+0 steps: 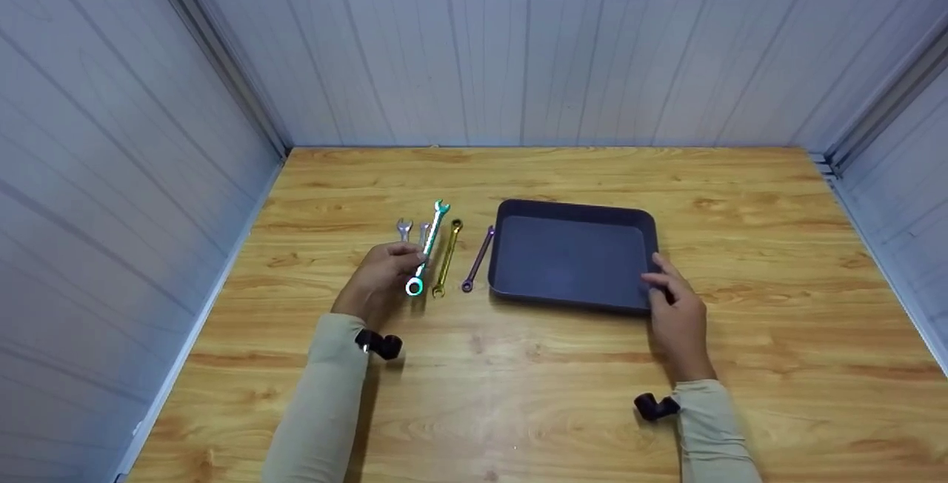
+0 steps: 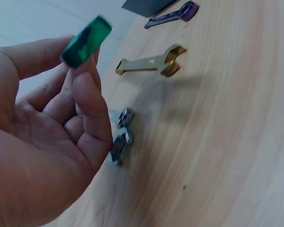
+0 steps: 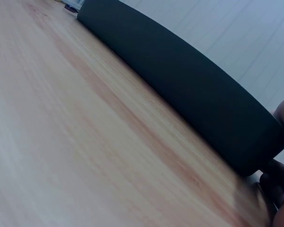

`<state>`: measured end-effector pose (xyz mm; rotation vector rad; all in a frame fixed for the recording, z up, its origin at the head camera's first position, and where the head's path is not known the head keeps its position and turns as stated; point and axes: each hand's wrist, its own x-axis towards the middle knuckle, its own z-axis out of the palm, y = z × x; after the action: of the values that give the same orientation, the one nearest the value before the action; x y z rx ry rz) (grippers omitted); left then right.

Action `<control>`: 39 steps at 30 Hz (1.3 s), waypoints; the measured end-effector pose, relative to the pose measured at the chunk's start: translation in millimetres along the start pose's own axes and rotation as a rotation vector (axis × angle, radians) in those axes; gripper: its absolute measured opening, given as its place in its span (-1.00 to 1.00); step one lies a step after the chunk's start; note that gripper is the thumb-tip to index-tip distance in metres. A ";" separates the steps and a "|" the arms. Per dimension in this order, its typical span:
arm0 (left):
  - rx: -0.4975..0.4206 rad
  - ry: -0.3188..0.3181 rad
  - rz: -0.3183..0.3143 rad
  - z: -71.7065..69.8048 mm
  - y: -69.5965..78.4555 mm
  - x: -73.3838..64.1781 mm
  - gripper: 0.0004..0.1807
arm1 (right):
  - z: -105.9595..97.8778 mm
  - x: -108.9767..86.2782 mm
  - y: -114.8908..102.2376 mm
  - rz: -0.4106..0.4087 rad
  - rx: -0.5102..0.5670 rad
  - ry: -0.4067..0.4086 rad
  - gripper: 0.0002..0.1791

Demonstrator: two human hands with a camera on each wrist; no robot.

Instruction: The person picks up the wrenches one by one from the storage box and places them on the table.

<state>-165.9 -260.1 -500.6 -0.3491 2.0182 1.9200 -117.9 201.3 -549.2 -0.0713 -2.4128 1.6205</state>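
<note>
My left hand (image 1: 381, 275) pinches a shiny green combination wrench (image 1: 428, 250) between thumb and fingers, held above the table. In the left wrist view its end (image 2: 86, 41) sticks out past the fingertips. Two silver wrenches (image 1: 404, 228) lie under and beyond that hand, partly hidden by it. A gold wrench (image 1: 447, 257) lies just right of the green one, and a purple wrench (image 1: 478, 258) lies beside the tray's left wall. My right hand (image 1: 678, 316) grips the right side of the dark rectangular tray (image 1: 578, 305), fingers over its rim.
The tray stands on a wood-grain table (image 1: 518, 394), and nothing lies inside it. Pale panelled walls (image 1: 481, 46) close off the back and both sides. A small black camera (image 1: 379, 344) is strapped at the left wrist, another (image 1: 656, 407) at the right.
</note>
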 end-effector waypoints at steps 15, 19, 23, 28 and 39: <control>0.011 0.121 -0.075 -25.9 -0.2 -6.0 -0.66 | -1.4 -0.2 -1.3 0.009 0.001 -0.010 -0.68; 0.026 0.146 -0.080 -30.2 -1.0 -8.4 -0.67 | -2.9 -1.0 -0.9 0.008 0.005 -0.012 -0.68; 0.049 0.165 -0.087 -35.3 -2.1 -9.7 -0.64 | -4.4 -0.5 -0.2 0.010 0.003 -0.006 -0.69; 0.050 0.204 -0.084 -41.1 -5.6 -9.8 -0.63 | -4.7 0.9 0.9 0.000 -0.017 0.003 -0.69; 0.047 0.240 -0.075 -53.0 -7.3 -13.4 -0.62 | -4.7 2.6 1.5 0.004 -0.033 -0.001 -0.69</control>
<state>-154.5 -314.0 -500.0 -0.6621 2.1598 1.8575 -119.5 206.6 -548.4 -0.0810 -2.4413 1.5833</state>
